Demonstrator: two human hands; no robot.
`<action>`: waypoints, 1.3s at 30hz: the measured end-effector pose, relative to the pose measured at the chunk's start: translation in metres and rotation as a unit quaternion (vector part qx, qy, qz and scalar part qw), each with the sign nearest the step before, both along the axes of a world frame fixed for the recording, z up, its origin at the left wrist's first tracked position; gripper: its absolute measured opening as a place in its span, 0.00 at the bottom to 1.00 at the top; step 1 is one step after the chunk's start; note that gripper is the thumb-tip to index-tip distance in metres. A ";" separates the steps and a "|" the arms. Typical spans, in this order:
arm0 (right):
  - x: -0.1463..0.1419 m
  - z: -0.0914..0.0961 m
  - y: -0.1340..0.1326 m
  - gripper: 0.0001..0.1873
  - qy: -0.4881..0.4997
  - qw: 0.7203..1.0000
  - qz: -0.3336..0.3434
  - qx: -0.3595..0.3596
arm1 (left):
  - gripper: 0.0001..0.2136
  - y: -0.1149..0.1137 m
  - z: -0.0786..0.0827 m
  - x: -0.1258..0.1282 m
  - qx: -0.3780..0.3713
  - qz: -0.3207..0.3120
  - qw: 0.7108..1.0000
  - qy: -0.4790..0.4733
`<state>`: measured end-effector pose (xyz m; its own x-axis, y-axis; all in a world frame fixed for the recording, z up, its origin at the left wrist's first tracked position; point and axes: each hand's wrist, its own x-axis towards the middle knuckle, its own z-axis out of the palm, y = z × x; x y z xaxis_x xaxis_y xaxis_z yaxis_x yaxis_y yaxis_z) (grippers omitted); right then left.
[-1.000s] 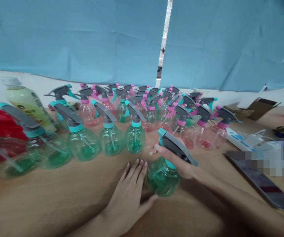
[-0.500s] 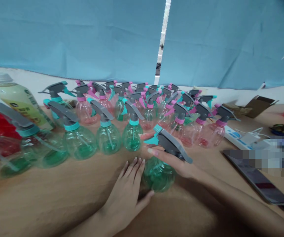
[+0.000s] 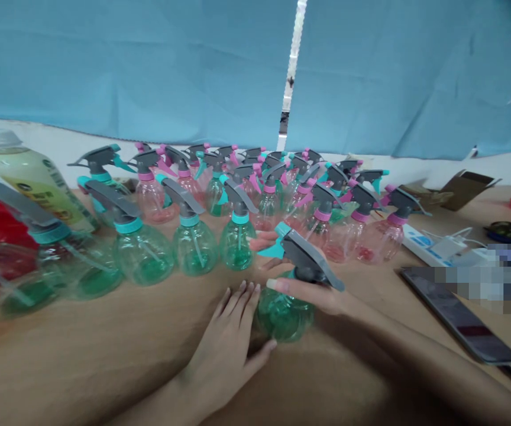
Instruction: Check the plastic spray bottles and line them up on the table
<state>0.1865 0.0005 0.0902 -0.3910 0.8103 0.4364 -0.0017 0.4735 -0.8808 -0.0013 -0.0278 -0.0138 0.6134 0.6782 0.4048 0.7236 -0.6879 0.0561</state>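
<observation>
A green see-through spray bottle [image 3: 284, 316] with a grey head and turquoise nozzle and trigger stands upright on the table. My right hand [image 3: 313, 294] holds it about the neck, just under the head. Its thumb crosses the near side, while the fingers reach past the far side, partly hidden by the bottle. Flat on the wood, my left hand [image 3: 224, 340] lies open at the bottle's left, thumb stretched towards its base. Closest beyond my hands is another green spray bottle [image 3: 238, 245], one of a row with turquoise collars.
Pink and green spray bottles [image 3: 322, 225] crowd the back of the table. A large pale yellow bottle [image 3: 38, 183] and a red object [image 3: 5, 228] are at left. To the right lie a phone [image 3: 459, 316], a white power strip [image 3: 428, 245] and a cardboard box [image 3: 468, 189].
My right thumb has slid a little lower on the bottle's neck, and the fingers behind it have shifted. My left hand stays in place.
</observation>
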 end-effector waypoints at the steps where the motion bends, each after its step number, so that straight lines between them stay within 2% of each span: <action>1: 0.001 -0.001 0.000 0.24 0.008 1.000 0.005 -0.006 | 0.32 0.000 0.000 0.000 0.002 -0.002 1.000 -0.004; 8: 0.004 -0.006 0.000 0.14 0.013 0.998 0.033 -0.051 | 0.33 0.001 0.002 0.001 -0.012 -0.005 1.000 0.002; 16: 0.004 -0.011 0.000 0.15 -0.022 0.999 -0.026 -0.025 | 0.33 0.001 0.002 0.001 -0.013 -0.002 1.000 0.016; 21: 0.004 -0.012 0.001 0.13 -0.013 0.999 -0.030 -0.016 | 0.33 0.001 0.005 0.000 -0.028 0.001 0.999 0.023; 29: 0.005 -0.011 0.000 0.14 -0.031 0.999 -0.030 -0.017 | 0.28 0.010 0.020 -0.010 -0.067 -0.026 0.996 0.061; 39: 0.005 -0.015 0.002 0.13 -0.010 1.000 -0.015 -0.024 | 0.28 0.009 0.019 -0.006 -0.083 -0.023 0.995 0.058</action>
